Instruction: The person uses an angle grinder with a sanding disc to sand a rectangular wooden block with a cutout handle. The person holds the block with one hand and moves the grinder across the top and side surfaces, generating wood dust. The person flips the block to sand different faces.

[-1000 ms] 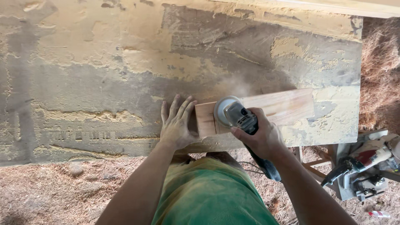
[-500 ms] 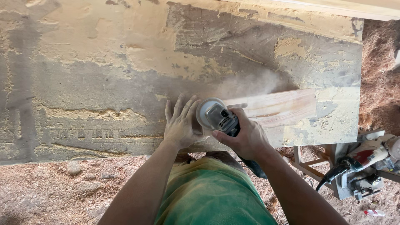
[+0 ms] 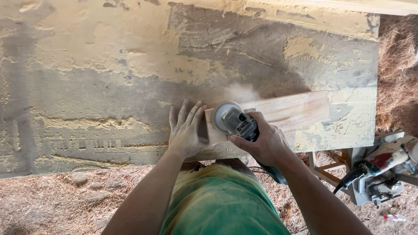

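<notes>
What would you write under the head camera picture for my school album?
Right hand runs a disc sander over a wooden board while the left hand steadies its end on a dusty workbench.

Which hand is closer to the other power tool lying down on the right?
The right hand. It grips the sander on the board, nearer the power tool on the low stand. The left hand lies flat at the board's far end.
</notes>
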